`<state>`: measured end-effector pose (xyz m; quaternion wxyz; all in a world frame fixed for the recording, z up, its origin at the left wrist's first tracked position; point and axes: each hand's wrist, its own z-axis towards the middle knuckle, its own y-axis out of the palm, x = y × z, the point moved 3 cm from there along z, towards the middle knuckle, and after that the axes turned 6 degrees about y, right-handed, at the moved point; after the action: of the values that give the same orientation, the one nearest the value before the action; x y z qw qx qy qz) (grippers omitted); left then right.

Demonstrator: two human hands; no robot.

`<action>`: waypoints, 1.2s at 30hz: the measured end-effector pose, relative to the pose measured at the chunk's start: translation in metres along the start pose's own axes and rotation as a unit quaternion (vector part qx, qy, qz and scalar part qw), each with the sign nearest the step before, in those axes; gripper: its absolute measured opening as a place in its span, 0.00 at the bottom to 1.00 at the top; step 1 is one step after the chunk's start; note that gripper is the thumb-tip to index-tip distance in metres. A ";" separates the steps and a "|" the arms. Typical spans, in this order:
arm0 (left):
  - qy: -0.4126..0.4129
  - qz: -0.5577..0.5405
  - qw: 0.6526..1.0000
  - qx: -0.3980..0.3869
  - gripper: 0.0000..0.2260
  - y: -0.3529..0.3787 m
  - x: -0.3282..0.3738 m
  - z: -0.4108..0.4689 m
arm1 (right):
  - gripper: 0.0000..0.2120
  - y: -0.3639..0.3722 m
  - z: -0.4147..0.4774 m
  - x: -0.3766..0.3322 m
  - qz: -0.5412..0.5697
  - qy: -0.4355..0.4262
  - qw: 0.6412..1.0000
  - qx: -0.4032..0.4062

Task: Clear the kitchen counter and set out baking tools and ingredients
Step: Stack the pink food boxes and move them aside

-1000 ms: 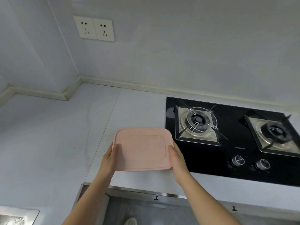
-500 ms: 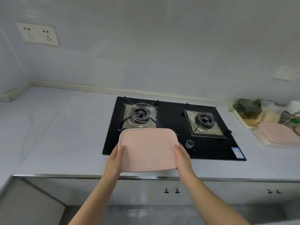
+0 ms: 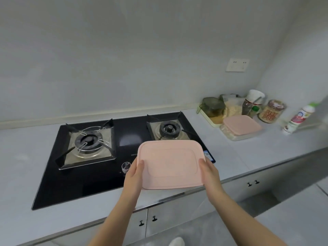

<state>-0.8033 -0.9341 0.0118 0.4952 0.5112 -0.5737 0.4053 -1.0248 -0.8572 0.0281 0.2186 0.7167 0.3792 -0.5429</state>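
I hold a pink-lidded rectangular container [image 3: 170, 164] level in the air over the front right corner of the black gas hob [image 3: 99, 174]. My left hand [image 3: 134, 174] grips its left edge and my right hand [image 3: 210, 172] grips its right edge, thumbs on the lid. What lies under the lid is hidden. A second container with the same pink lid [image 3: 241, 125] rests on the grey counter [image 3: 248, 153] to the right of the hob.
Behind the second container stand a tray with a green glass jar [image 3: 213, 106], a bag of pale food [image 3: 231, 108], a white-capped jar [image 3: 253, 102], a labelled round jar [image 3: 271, 111] and a white bottle [image 3: 300, 118]. Cabinet doors with small knobs [image 3: 147, 221] run below the counter edge.
My view has swung right along the counter. The pink-lidded container has travelled with both hands from the counter left of the hob to the hob's right front corner. The items at the right came into sight.
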 end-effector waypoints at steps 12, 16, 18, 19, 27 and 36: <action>-0.027 -0.005 0.995 -0.099 0.18 0.238 0.006 0.113 | 0.13 -0.166 0.175 -0.045 0.007 0.042 0.993 0.108; -0.023 0.009 0.991 -0.131 0.17 0.307 0.015 0.139 | 0.12 -0.214 0.216 -0.048 0.077 0.049 0.989 0.120; -0.022 0.030 0.988 -0.150 0.19 0.338 0.017 0.146 | 0.12 -0.238 0.232 -0.045 0.098 0.059 0.986 0.124; -0.018 0.040 0.987 -0.157 0.20 0.349 0.019 0.149 | 0.13 -0.247 0.241 -0.044 0.102 0.060 0.985 0.122; 0.030 0.097 0.980 -0.173 0.25 0.452 0.024 0.173 | 0.18 -0.310 0.341 -0.061 0.170 0.079 0.979 0.084; -0.001 0.110 0.992 -0.067 0.23 0.537 0.016 0.199 | 0.15 -0.355 0.443 -0.082 0.091 0.105 0.990 0.007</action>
<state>-1.3645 -1.0504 0.0140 0.4801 0.4111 -0.6527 0.4177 -1.5838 -0.9847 0.0005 0.2211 0.8030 0.3293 -0.4448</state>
